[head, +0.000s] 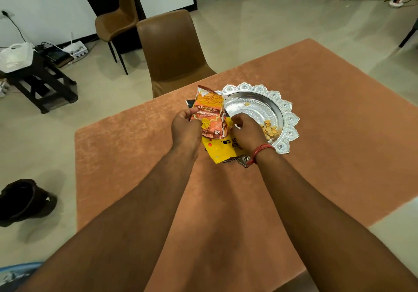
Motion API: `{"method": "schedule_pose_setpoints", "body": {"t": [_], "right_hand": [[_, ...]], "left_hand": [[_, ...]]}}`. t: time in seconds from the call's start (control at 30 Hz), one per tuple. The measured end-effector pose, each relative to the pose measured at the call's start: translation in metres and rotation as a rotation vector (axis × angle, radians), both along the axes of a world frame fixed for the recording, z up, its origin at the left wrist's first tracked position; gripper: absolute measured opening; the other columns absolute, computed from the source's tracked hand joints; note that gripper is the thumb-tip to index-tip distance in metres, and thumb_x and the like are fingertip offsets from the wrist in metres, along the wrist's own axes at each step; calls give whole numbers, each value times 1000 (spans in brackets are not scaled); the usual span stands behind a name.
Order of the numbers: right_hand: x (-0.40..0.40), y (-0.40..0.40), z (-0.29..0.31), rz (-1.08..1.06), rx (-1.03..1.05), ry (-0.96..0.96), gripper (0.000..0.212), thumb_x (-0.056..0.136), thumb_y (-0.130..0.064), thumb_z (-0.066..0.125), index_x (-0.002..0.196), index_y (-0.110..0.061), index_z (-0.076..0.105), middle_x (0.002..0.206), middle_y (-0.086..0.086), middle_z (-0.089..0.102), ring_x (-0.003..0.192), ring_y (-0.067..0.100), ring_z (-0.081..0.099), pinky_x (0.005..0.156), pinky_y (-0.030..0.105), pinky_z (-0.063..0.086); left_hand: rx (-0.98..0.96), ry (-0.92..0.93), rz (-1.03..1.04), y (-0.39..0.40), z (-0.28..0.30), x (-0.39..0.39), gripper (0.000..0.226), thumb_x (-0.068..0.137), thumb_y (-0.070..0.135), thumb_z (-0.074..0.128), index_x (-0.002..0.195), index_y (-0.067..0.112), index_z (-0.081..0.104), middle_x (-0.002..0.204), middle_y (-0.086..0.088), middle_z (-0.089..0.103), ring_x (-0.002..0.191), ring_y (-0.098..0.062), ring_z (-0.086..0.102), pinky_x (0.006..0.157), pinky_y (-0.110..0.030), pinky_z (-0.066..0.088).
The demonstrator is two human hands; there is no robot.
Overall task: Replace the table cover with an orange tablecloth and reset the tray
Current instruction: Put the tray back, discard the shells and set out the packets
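An orange tablecloth [316,133] covers the table. On it stands a silver tray [287,106] with a scalloped rim, holding a small heap of yellow snack pieces [270,130] at its right side. My left hand [186,126] grips an orange snack packet [209,113], held upside down just left of the tray. My right hand [245,128] is curled at the packet's lower right edge, over the tray's near rim; whether it pinches the packet is hidden. A yellow packet [220,150] lies flat under both hands.
A brown chair [172,52] stands at the table's far side, a second one [117,18] behind it. A dark low stool with a white bag [15,57] is at the left. A dark bag [24,201] lies on the floor.
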State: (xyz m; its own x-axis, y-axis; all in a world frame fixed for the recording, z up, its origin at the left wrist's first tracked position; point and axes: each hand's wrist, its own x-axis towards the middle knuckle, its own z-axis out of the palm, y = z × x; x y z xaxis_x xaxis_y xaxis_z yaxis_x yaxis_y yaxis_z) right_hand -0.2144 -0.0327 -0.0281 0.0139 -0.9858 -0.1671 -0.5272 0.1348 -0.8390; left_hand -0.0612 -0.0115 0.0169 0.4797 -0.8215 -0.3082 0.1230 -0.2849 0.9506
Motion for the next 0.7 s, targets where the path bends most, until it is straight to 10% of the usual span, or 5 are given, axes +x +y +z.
{"method": "schedule_pose_setpoints", "body": {"t": [0.43,0.7], "right_hand": [[22,4,31,12,96,-399,29,87,0,65,104,-24,62,89,6,73,77,24,70,80,41,56],[125,58,11,127,19,-283,29,86,-1,62,102,-26,61,99,-2,71,95,19,67,88,39,53]], "left_hand": [[-91,223,47,30,5,55,37,95,-10,45,102,22,62,107,-3,72,86,-18,69,68,-34,54],[-17,98,285,96,-47,141,36,86,-12,54,95,21,67,102,-8,74,79,-20,65,54,-26,45]]}}
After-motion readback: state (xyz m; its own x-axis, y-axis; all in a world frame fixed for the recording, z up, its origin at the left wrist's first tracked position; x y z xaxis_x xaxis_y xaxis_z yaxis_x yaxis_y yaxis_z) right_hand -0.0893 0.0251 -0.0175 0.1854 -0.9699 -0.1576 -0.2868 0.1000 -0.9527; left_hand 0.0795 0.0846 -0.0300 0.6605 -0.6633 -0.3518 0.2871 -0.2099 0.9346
